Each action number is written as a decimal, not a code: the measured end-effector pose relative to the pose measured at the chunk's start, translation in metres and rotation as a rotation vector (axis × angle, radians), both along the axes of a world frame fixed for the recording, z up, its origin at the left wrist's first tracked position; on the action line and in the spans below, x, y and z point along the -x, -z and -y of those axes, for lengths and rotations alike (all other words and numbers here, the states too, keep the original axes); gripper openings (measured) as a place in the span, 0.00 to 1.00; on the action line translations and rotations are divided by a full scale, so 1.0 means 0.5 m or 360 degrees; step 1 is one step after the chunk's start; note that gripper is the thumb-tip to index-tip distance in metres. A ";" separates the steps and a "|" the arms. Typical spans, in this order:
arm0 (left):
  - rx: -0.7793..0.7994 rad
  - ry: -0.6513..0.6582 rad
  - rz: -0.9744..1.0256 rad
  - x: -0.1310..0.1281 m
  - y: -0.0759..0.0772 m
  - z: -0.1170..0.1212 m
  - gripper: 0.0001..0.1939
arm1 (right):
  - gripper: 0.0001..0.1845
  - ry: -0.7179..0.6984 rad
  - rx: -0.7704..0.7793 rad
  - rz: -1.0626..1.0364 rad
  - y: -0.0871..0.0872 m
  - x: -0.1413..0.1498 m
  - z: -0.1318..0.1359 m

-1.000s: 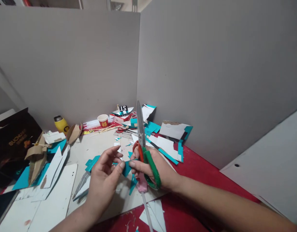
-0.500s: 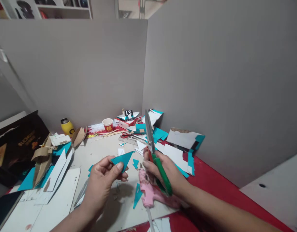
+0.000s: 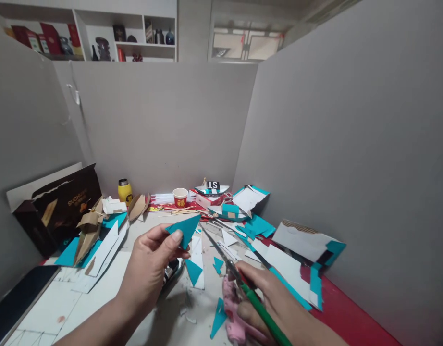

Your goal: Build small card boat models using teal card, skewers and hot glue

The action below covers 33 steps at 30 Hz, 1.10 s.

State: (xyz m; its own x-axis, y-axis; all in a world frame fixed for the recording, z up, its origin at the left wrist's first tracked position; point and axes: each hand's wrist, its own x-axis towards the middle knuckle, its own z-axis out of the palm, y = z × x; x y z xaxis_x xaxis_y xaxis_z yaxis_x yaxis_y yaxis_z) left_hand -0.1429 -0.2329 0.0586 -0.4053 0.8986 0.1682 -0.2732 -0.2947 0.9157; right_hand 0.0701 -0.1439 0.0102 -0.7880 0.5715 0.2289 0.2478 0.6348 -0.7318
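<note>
My left hand [image 3: 149,271] pinches a teal paper triangle [image 3: 185,228] between thumb and fingers, holding it up above the table. My right hand [image 3: 268,300] is lower and to the right, closed on green-handled scissors [image 3: 239,278] whose blades point up and to the left, close to the table. Under that hand lies a pink glue gun [image 3: 236,312]. Small teal triangle scraps [image 3: 193,270] lie on the white board between the hands.
Cut teal and white card pieces [image 3: 279,254] litter the red table [image 3: 351,322]. A red paper cup [image 3: 180,197], a yellow bottle [image 3: 125,191], a dark paper bag [image 3: 59,206] and brown card scraps [image 3: 88,230] stand further back. Grey partition walls [image 3: 164,125] close in behind and on the right.
The left hand has lifted the teal triangle away from the right hand. The right hand has lowered the scissors from upright to slanting over the table. The view has tilted up.
</note>
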 end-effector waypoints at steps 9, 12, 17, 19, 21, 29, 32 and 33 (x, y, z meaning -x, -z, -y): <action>0.0023 -0.0004 -0.0123 -0.014 0.000 0.011 0.09 | 0.19 -0.0034 -0.0034 -0.0020 0.005 0.005 0.015; 0.0036 0.0018 -0.0154 -0.017 0.000 0.011 0.09 | 0.17 -0.0015 0.0014 0.0013 0.005 0.006 0.019; 0.0051 0.0052 -0.0150 -0.018 0.005 0.009 0.08 | 0.11 -0.0044 0.0058 0.0023 0.011 0.007 0.022; 0.0059 0.0057 -0.0151 -0.018 0.007 0.008 0.07 | 0.10 -0.0049 0.0111 0.0025 0.015 0.007 0.021; 0.0066 0.0060 -0.0143 -0.018 0.009 0.007 0.07 | 0.10 -0.0059 0.0198 0.0031 0.018 0.009 0.022; 0.0045 0.0065 -0.0114 -0.018 0.010 0.004 0.06 | 0.17 -0.0078 0.0381 -0.0014 0.006 0.017 0.029; 0.0039 0.0076 -0.0116 -0.017 0.009 0.003 0.06 | 0.20 -0.0118 0.0461 -0.0022 0.013 0.014 0.026; 0.0038 0.0083 -0.0122 -0.017 0.008 0.003 0.06 | 0.21 -0.0134 0.0508 -0.0033 0.018 0.014 0.025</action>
State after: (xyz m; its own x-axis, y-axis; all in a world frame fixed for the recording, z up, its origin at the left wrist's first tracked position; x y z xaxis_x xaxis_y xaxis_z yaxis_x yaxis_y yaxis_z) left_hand -0.1345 -0.2345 0.0545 -0.3447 0.9223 0.1749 -0.2168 -0.2594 0.9411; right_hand 0.0633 -0.1566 0.0010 -0.8326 0.5500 0.0654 0.1870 0.3903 -0.9015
